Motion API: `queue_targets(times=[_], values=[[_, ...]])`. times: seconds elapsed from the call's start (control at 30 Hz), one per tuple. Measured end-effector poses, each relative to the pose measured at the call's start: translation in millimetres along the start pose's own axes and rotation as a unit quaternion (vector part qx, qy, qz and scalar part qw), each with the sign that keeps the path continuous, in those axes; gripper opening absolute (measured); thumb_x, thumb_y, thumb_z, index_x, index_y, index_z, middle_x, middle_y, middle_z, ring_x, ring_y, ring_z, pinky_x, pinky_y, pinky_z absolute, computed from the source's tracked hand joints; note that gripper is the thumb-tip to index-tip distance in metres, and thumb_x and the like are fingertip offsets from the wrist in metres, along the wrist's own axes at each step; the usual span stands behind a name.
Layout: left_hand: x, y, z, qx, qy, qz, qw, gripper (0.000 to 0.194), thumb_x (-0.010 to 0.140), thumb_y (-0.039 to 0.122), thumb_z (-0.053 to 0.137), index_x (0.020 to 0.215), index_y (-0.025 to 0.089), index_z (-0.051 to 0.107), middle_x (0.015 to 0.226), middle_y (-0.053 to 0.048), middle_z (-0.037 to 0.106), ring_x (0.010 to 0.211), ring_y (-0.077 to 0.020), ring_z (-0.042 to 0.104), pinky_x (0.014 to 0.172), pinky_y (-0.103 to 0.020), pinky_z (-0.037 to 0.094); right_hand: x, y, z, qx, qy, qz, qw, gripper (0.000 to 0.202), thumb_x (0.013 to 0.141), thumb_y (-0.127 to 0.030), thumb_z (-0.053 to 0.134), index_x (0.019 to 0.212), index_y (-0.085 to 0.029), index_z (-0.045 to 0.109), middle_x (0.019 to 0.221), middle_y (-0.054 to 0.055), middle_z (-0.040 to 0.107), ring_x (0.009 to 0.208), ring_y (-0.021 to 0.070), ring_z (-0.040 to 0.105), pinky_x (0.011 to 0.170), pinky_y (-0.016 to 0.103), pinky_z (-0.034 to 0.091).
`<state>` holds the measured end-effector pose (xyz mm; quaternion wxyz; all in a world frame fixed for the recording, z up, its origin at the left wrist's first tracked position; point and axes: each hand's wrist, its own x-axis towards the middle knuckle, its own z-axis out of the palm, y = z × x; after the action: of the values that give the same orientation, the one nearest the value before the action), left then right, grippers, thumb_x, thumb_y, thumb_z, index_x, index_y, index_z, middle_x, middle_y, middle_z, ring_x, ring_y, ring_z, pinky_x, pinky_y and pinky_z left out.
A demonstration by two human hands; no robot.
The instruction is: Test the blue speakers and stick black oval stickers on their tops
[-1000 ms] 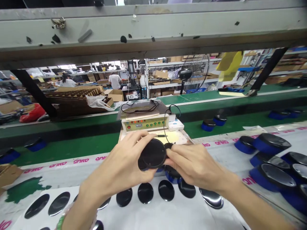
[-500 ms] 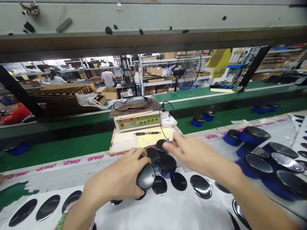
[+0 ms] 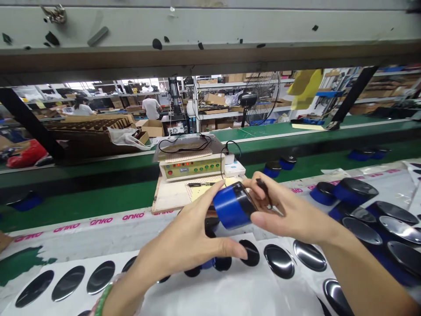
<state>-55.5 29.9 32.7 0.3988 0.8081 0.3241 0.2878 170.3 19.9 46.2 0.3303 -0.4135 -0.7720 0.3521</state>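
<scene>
Raised in front of me is a blue round case (image 3: pixel 233 207) with a black top, tilted so the top faces right. My left hand (image 3: pixel 194 232) holds it with the fingers behind its left side, while the thumb stretches out below. My right hand (image 3: pixel 286 208) is closed at the black top, its thumb tip at the edge. A small dark piece, like a plug or cord end (image 3: pixel 263 188), shows between the right fingers; its exact kind is unclear. Below the left hand, more blue and black cases are partly hidden, beside loose black oval discs (image 3: pixel 279 261) on white sheet.
A test box with lit buttons (image 3: pixel 194 169) and black cables stands on a wooden board (image 3: pixel 161 195), with a pen (image 3: pixel 200 184). Several blue cases (image 3: pixel 355 191) crowd the right side. Others sit on the green conveyor (image 3: pixel 131 193). A shelf beam (image 3: pixel 210 30) crosses overhead.
The left hand has gone from a disc-like black top on the sheet to the raised blue case. The right hand has come back from the cable area and closed beside it.
</scene>
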Motion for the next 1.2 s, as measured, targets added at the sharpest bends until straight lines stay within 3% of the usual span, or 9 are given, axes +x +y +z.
queue_targets(times=[0.2, 0.3, 0.43, 0.57, 0.67, 0.83, 0.97, 1.07, 1.2], values=[[-7, 12, 10.9, 0.107, 0.161, 0.135, 0.972, 0.062, 0.077, 0.030, 0.074, 0.132, 0.032, 0.046, 0.131, -0.001, 0.051, 0.118, -0.0177, 0.053, 0.096, -0.026, 0.049, -8, -3, 11, 0.159, 0.024, -0.082, 0.984, 0.028, 0.087, -0.040, 0.059, 0.085, -0.026, 0.034, 0.104, 0.001, 0.044, 0.088, 0.0162, 0.048, 0.073, 0.028, 0.048], [-9, 14, 11.9, 0.168, 0.192, 0.194, 0.947, 0.063, 0.076, 0.025, 0.075, 0.132, 0.025, 0.046, 0.128, -0.004, 0.051, 0.119, -0.0155, 0.051, 0.102, -0.023, 0.044, -8, -9, 12, 0.208, 0.045, -0.094, 0.973, 0.029, 0.088, -0.035, 0.060, 0.081, -0.025, 0.034, 0.124, 0.001, 0.046, 0.097, 0.0169, 0.053, 0.076, 0.028, 0.050], [-9, 15, 14.5, 0.191, 0.215, 0.241, 0.927, 0.060, 0.077, 0.023, 0.074, 0.130, 0.019, 0.047, 0.125, -0.006, 0.051, 0.117, -0.0142, 0.051, 0.101, -0.020, 0.043, -11, -15, 14, 0.215, 0.054, -0.085, 0.971, 0.028, 0.088, -0.034, 0.061, 0.080, -0.025, 0.036, 0.128, 0.002, 0.049, 0.096, 0.0176, 0.057, 0.068, 0.026, 0.053], [-11, 16, 17.0, 0.214, 0.223, 0.269, 0.912, 0.059, 0.077, 0.026, 0.075, 0.129, 0.017, 0.047, 0.125, -0.008, 0.050, 0.119, -0.0158, 0.050, 0.103, -0.023, 0.043, -12, -16, 17, 0.230, 0.083, -0.102, 0.964, 0.028, 0.085, -0.036, 0.064, 0.077, -0.025, 0.039, 0.124, 0.003, 0.054, 0.109, 0.0227, 0.056, 0.074, 0.031, 0.056], [-13, 16, 17.3, 0.198, 0.210, 0.272, 0.918, 0.073, 0.077, 0.034, 0.074, 0.137, 0.016, 0.037, 0.132, -0.011, 0.049, 0.124, -0.0191, 0.047, 0.104, -0.028, 0.044, -11, -17, 14, 0.302, 0.114, -0.094, 0.942, 0.031, 0.078, -0.037, 0.071, 0.075, -0.025, 0.043, 0.114, 0.001, 0.061, 0.100, 0.0223, 0.062, 0.071, 0.031, 0.058], [-16, 14, 17.6, 0.167, 0.191, 0.237, 0.938, 0.083, 0.079, 0.039, 0.071, 0.145, 0.023, 0.024, 0.136, -0.009, 0.048, 0.122, -0.0204, 0.050, 0.099, -0.030, 0.051, -6, -17, 1, 0.442, 0.131, -0.064, 0.885, 0.025, 0.073, -0.043, 0.071, 0.078, -0.025, 0.054, 0.107, 0.000, 0.066, 0.072, 0.0214, 0.071, 0.034, 0.021, 0.052], [-15, 15, 18.8, 0.139, 0.176, 0.205, 0.953, 0.088, 0.076, 0.047, 0.071, 0.146, 0.029, 0.021, 0.144, -0.008, 0.042, 0.126, -0.0250, 0.048, 0.099, -0.036, 0.051, -1, -8, 5, 0.431, 0.075, -0.054, 0.898, 0.024, 0.078, -0.035, 0.070, 0.079, -0.025, 0.048, 0.104, -0.001, 0.063, 0.057, 0.0158, 0.068, 0.031, 0.020, 0.052], [-14, 16, 19.9, 0.130, 0.151, 0.165, 0.966, 0.083, 0.076, 0.048, 0.070, 0.144, 0.032, 0.025, 0.146, -0.004, 0.041, 0.131, -0.0253, 0.044, 0.102, -0.037, 0.049, 2, -1, 16, 0.408, 0.029, -0.051, 0.911, 0.028, 0.081, -0.035, 0.068, 0.078, -0.024, 0.043, 0.113, 0.000, 0.058, 0.066, 0.0157, 0.068, 0.038, 0.022, 0.056], [-13, 14, 20.7, 0.126, 0.183, 0.162, 0.961, 0.069, 0.078, 0.035, 0.072, 0.138, 0.029, 0.038, 0.141, -0.003, 0.049, 0.120, -0.0214, 0.056, 0.097, -0.032, 0.054, 2, 0, 26, 0.363, 0.035, -0.059, 0.929, 0.030, 0.086, -0.038, 0.063, 0.077, -0.024, 0.039, 0.123, 0.000, 0.055, 0.084, 0.0165, 0.067, 0.051, 0.021, 0.056]])
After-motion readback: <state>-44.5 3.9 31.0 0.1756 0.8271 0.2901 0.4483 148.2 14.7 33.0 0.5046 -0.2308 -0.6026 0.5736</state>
